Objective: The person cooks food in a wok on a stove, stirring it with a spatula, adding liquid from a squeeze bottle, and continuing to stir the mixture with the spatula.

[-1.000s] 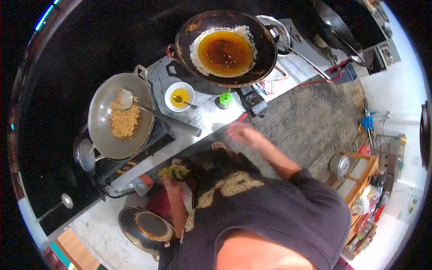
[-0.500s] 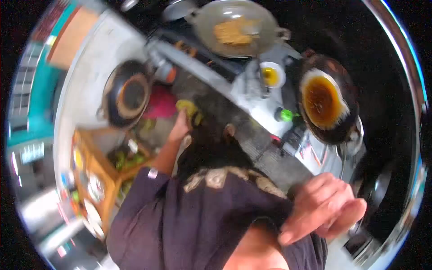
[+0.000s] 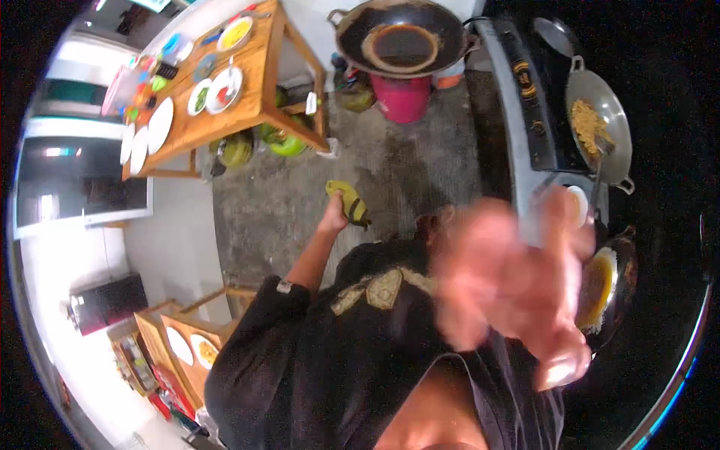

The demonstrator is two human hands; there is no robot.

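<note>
My left hand point(image 3: 335, 214) is closed around a bunched yellow-green cloth point(image 3: 349, 203) with a dark band, held low over the floor, away from the furniture. My right hand point(image 3: 517, 277) is raised close to the camera and smeared by motion. Its fingers look apart, and I see nothing in them. Behind it, partly covered, are a dark wok point(image 3: 624, 262) with yellow-brown liquid and a small white bowl point(image 3: 576, 204). Farther up the counter, a grey wok point(image 3: 616, 112) holds crumbly orange-brown food point(image 3: 586, 120) and a metal turner point(image 3: 602, 146).
A wooden table point(image 3: 259, 97) bears plates, bowls and bottles, with green fruit point(image 3: 285, 140) beneath. A large dark wok point(image 3: 405, 46) rests above a pink bucket point(image 3: 401, 97). The stove point(image 3: 529, 97) lines the right side. A second wooden table point(image 3: 161, 337) stands lower left.
My view has swung round, bringing the wooden table and floor into fuller sight. My right hand has come up in front of the woks. The left still holds the cloth.
</note>
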